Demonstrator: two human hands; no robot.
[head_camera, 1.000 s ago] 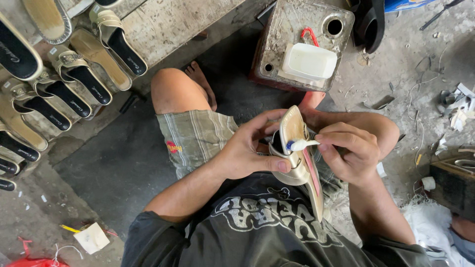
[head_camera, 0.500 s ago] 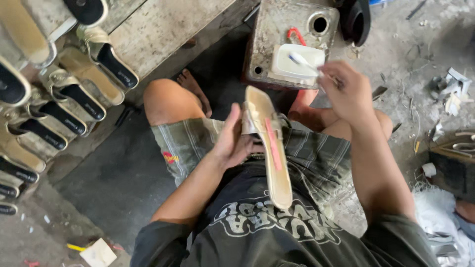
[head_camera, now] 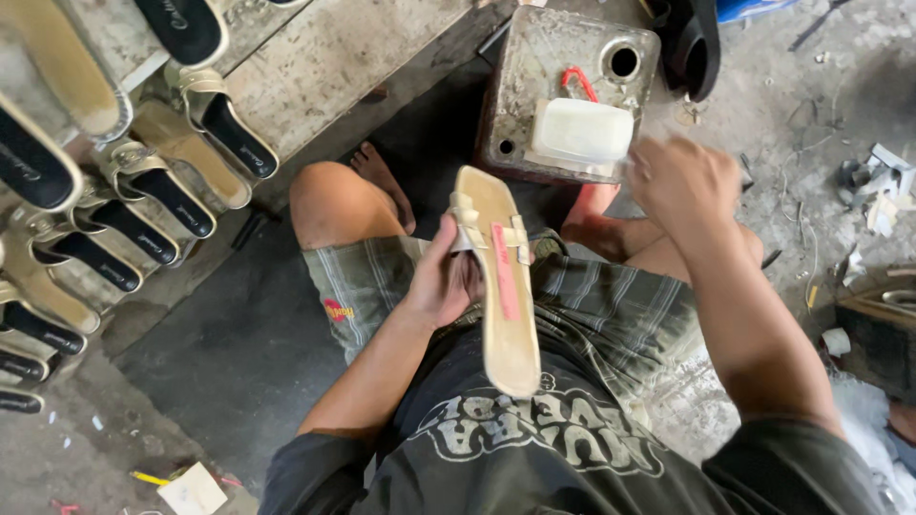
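Currently beige sandal [head_camera: 503, 286] gripped sole-up by left hand [head_camera: 441, 281]; right hand [head_camera: 679, 181] reached to white tub [head_camera: 582, 132], grasp not discernible; finished sandals [head_camera: 143, 191] laid on bench [head_camera: 334, 57].

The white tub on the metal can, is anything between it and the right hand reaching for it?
Nothing visible does. The right hand is at the right edge of the white tub, on top of the metal can. The sandal, held by the left hand, sits lower, clear of that path.

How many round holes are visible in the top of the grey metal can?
2: a large round hole at the far right corner of the grey metal can, and a small hole near its left edge. Others may be hidden.
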